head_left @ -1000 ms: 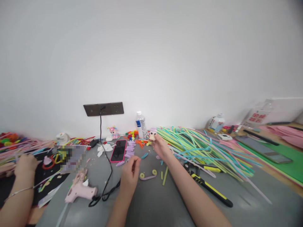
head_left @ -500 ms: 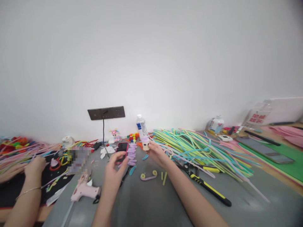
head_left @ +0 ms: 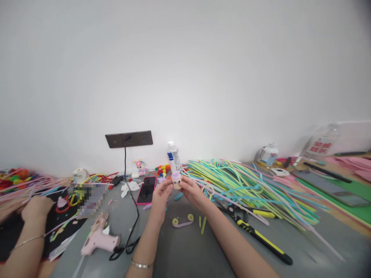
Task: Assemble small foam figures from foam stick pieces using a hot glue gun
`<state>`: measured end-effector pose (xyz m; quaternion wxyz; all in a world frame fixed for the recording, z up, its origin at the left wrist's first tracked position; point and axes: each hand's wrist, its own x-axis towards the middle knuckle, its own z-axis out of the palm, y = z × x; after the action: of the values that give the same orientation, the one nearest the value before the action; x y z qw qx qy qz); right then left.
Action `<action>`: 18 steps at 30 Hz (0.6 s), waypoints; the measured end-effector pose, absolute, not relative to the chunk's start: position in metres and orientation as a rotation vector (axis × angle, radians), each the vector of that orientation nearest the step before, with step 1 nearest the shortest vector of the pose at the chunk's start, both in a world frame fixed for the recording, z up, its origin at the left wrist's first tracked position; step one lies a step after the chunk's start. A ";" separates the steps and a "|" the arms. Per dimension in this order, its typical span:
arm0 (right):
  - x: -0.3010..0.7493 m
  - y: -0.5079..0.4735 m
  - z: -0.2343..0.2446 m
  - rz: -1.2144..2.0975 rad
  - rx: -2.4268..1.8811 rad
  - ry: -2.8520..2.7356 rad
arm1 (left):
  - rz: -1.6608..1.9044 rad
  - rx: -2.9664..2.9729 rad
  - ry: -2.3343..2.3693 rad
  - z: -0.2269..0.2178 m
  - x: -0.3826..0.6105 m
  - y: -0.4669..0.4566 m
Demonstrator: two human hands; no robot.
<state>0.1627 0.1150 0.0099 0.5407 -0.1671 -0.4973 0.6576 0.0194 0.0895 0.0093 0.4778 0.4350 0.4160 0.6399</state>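
A small doll head (head_left: 176, 180) with a lilac cap and a pale face is held up above the grey table (head_left: 185, 251). My right hand (head_left: 193, 193) pinches it from the right. My left hand (head_left: 161, 195) meets it from the left, fingertips closed on its side. Below my hands lie a lilac strip with two yellow coils (head_left: 182, 221) and short yellow-green pieces (head_left: 203, 224). A pink-cased phone (head_left: 146, 189) lies just left of my left hand.
A big heap of pastel pipe cleaners (head_left: 246, 185) fills the right. Black-and-yellow cutters (head_left: 255, 235) lie beside my right forearm. A pink glue gun (head_left: 100, 241) with a black cord sits at the left. Another person's hand (head_left: 34, 208) works at far left. A bottle (head_left: 174, 156) stands by the wall.
My left hand rose from the table near the phone and came onto the doll head. My right hand drew the doll head slightly left and nearer.
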 end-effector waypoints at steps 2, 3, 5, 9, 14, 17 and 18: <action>0.164 0.117 0.008 1.562 -0.414 -1.184 | 1.567 1.048 1.012 0.006 0.021 0.094; 0.164 0.118 0.007 1.559 -0.423 -1.187 | 1.569 1.042 1.010 0.005 0.022 0.095; 0.165 0.119 0.006 1.551 -0.438 -1.196 | 1.569 1.033 1.006 0.005 0.024 0.097; 0.166 0.119 0.005 1.540 -0.452 -1.229 | 1.560 1.014 1.013 0.006 0.024 0.098; 0.167 0.118 0.002 1.538 -0.468 -1.255 | 1.536 0.995 1.024 0.010 0.022 0.094; 0.167 0.116 0.002 1.550 -0.462 -1.261 | 1.521 0.989 1.030 0.011 0.023 0.092; 0.167 0.116 0.002 1.554 -0.463 -1.259 | 1.518 0.986 1.033 0.012 0.023 0.092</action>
<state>0.1673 0.1157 0.0022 0.5180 -0.1929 -0.5245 0.6476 0.0228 0.0920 0.0115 0.5045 0.4086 0.4278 0.6289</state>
